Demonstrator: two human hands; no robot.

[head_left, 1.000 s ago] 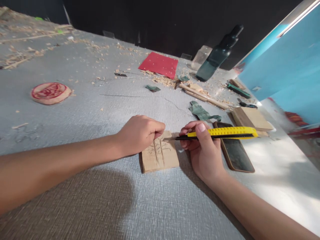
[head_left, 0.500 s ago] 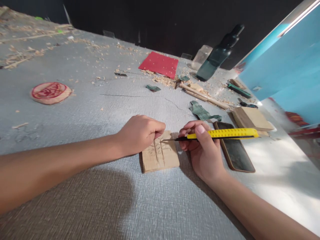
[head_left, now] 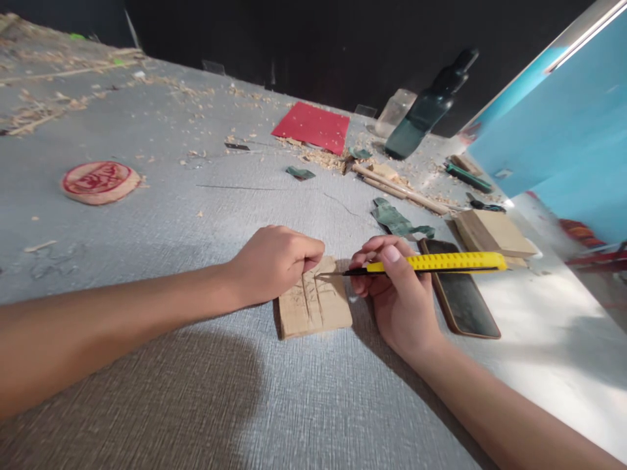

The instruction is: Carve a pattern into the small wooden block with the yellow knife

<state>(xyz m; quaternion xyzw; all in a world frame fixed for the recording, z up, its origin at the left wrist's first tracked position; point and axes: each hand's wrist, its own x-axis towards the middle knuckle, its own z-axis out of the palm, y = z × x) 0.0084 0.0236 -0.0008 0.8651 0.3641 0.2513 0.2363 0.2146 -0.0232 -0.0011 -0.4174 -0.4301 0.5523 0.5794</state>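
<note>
A small flat wooden block (head_left: 316,305) with carved lines lies on the grey textured table (head_left: 196,215). My left hand (head_left: 274,260) is closed in a fist and presses on the block's far left corner, holding it down. My right hand (head_left: 399,294) is closed around a yellow utility knife (head_left: 435,262). The knife lies nearly level, and its thin blade tip touches the block's upper face right beside my left fingers.
A dark phone (head_left: 460,294) lies just right of my right hand, with stacked wooden blocks (head_left: 492,232) behind it. Farther back are a red sheet (head_left: 313,125), a dark bottle (head_left: 426,108), wooden sticks (head_left: 396,186), green scraps (head_left: 399,220) and shavings. A round red-printed wooden disc (head_left: 99,181) sits at left.
The knife blade has slid a little to the left along the block's top. My left hand and the block have stayed put.
</note>
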